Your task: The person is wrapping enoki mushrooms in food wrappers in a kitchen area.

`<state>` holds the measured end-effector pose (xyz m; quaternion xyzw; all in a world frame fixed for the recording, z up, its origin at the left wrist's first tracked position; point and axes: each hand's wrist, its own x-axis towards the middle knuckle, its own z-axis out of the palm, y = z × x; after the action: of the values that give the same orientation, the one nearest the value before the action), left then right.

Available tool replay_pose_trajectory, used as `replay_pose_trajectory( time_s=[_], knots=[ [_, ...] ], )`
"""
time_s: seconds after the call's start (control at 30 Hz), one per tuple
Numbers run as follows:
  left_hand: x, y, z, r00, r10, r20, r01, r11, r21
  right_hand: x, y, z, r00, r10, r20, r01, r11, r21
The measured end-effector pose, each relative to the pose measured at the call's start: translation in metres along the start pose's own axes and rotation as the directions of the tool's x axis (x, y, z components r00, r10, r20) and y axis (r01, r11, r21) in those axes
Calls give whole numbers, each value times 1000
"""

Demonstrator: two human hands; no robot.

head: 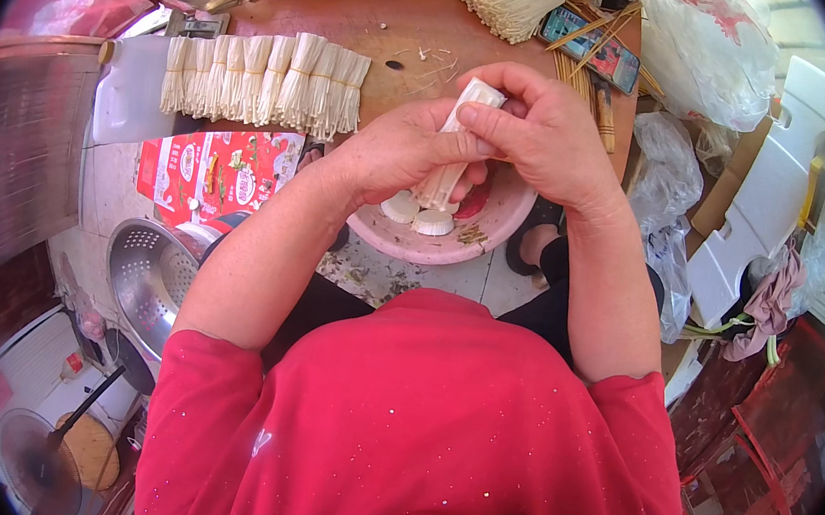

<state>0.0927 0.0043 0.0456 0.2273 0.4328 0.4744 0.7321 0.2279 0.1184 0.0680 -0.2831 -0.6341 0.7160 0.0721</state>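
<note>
A small bundle of enoki mushrooms is held between both hands above a pink plastic basin. My left hand wraps around the bundle's lower part, its thumb across the front. My right hand pinches the upper end between thumb and fingers. Beneath them, the pink basin holds several round, pale cut mushroom bases and some brownish bits. To the left on the wooden table, a row of banded enoki bundles lies side by side. A large loose clump of enoki rests at the table's far side.
Bamboo skewers lie under and across a smartphone at the right of the wooden table. A knife-like wooden handle is beside them. A plastic jug, metal colander, white plastic bags and foam pieces surround the basin.
</note>
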Motion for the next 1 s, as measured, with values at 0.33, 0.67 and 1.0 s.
replay_pose_trajectory(
  time_s=[0.33,0.67,1.0],
  knots=[
    [0,1,2,999,-26,45,33,987,-154,-4,-5,3,1000,19,20,-20,995,102],
    [3,4,-4,992,-59,111,79,979,-189,-2,3,2,999,-33,21,27,976,217],
    [8,9,-4,949,297,-104,-189,802,567,9,21,1,984,-7,-181,1,999,-35]
  ],
)
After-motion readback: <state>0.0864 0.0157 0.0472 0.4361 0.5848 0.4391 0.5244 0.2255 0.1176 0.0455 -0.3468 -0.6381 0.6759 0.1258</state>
